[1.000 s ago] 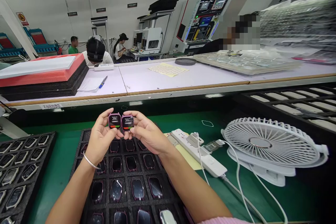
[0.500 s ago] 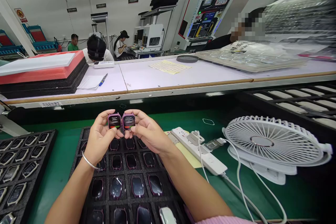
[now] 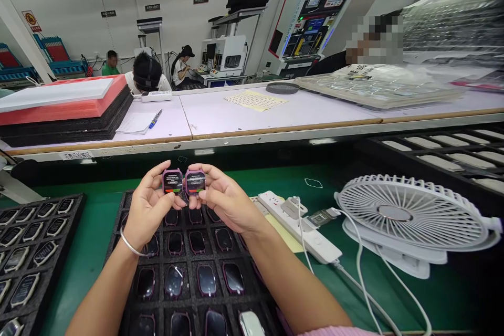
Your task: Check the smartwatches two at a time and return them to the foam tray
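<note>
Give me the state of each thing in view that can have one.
Left hand: closed around a smartwatch, raised above the tray.
Right hand: closed around a smartwatch, raised above the tray.
Left-hand smartwatch: screen lit, red and green bar showing.
Right-hand smartwatch: screen lit, red and green bar showing.
Tray smartwatches: screens dark, seated in foam slots.
Power strip: plug inserted, cables attached.
Desk fan: tilted back; running or not, cannot tell.

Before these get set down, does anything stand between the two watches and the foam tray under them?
Nothing visible beyond the hands themselves: the left hand holds one purple-framed smartwatch, the right hand another, above the black foam tray.
</note>
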Motion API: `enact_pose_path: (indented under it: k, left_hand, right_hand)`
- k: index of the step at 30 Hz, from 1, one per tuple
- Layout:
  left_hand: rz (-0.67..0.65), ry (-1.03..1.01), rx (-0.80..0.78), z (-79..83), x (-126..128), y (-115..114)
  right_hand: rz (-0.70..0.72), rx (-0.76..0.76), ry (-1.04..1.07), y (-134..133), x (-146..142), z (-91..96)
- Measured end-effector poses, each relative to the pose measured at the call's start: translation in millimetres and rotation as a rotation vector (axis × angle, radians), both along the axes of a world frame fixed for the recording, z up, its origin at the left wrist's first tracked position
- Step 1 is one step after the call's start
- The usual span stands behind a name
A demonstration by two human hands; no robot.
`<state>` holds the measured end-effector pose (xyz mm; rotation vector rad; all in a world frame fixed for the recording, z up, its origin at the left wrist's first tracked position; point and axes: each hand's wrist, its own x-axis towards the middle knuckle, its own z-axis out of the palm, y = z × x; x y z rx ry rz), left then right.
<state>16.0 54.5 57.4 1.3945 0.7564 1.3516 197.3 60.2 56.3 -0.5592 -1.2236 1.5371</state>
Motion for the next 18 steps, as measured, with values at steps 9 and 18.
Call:
enact_pose_path:
  k: [9,18]
  left_hand:
    - [0.003,0.0,0.035,-0.8,0.8,1.6]
    - [0.042,0.019,0.029,0.6,5.3,0.9]
  right_hand:
    - [0.021,-0.016,0.021,-0.2,0.6,-1.2]
    - [0.016,-0.025,0.033,-0.9,0.2,-0.4]
